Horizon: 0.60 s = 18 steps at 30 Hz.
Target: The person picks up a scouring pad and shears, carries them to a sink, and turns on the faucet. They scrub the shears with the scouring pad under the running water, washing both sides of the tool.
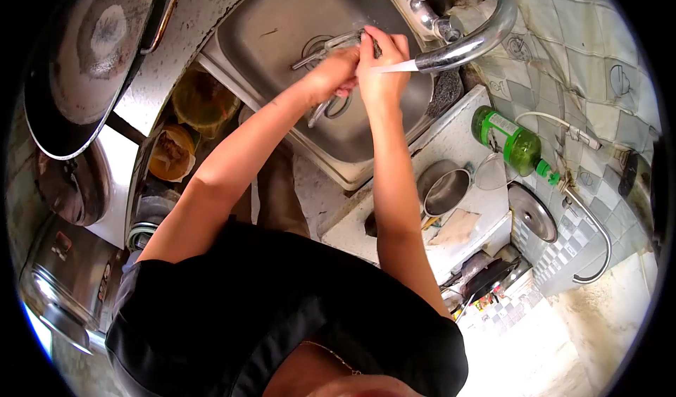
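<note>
Over the steel sink, my left hand is closed around slim metal utensils. Their handle ends stick out on both sides of the fist; their exact kind is hidden by my fingers. My right hand presses against the left one, its fingers curled over the upper end of the utensils. A dark, mesh-like patch shows between those fingers, too small to name. Water runs from the curved faucet onto the right hand. Below the hands lies the drain, partly covered.
A green bottle lies right of the sink, near a metal cup and a strainer. A lid leans by the tiled wall. On the left are a large pan and, lower, an orange bowl.
</note>
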Motion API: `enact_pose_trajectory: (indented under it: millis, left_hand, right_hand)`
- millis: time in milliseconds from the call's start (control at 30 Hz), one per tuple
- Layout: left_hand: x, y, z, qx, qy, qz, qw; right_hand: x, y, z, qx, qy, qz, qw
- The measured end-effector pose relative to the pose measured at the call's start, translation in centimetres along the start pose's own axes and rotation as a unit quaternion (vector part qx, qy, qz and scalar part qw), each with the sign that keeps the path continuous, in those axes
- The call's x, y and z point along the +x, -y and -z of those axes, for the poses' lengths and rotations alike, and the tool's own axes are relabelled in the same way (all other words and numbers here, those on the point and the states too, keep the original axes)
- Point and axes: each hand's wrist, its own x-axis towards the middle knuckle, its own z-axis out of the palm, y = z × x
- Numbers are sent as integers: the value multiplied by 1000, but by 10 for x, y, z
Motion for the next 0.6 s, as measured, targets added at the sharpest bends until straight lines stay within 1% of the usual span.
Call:
enact_pose_trajectory:
  millis: [33, 67, 100, 167, 200, 233, 300, 333, 367, 433, 467, 500, 567, 600]
  left_hand:
    - [-2, 2, -2, 32, -12, 6, 999]
    - [-5, 2, -1, 79, -15, -3, 997]
    - [-8, 0, 0, 81, -17, -7, 997]
    - [-24, -9, -1, 72, 55, -42, 995]
    - [-14, -9, 12, 16, 94, -26, 995]
    - [-5, -9, 18, 17, 93, -31, 995]
    - [8, -2, 20, -12, 22, -57, 998]
    - [14, 2, 18, 5, -16, -73, 997]
    - [15, 4, 18, 5, -16, -69, 997]
    - [20, -3, 20, -144, 47, -84, 985]
    - [19, -12, 24, -179, 59, -75, 979]
    - [20, -16, 25, -180, 59, -73, 979]
    - [20, -11, 26, -149, 55, -77, 984]
    - [20, -6, 23, -167, 67, -75, 981]
  right_hand:
    - [2, -6, -5, -20, 33, -16, 999]
    - [11, -22, -7, -61, -1, 13, 998]
    - [16, -36, -6, -58, -3, 15, 998]
    - [21, -44, 0, 49, -50, -93, 993]
    - [15, -46, 5, 50, -60, -101, 992]
    - [16, -26, 10, 54, -60, -97, 992]
    - [4, 11, 15, 102, -15, -66, 992]
    - [-4, 0, 5, 29, 38, -34, 998]
    - [-11, -1, -4, 25, 56, 1, 998]
    - [-30, -1, -2, 43, 99, 15, 994]
    - [-45, 9, 2, 79, 116, 8, 990]
    - [-62, 19, 8, 110, 137, -8, 984]
    - [-60, 24, 11, 110, 153, -33, 982]
    - [-47, 15, 4, 128, 102, -27, 986]
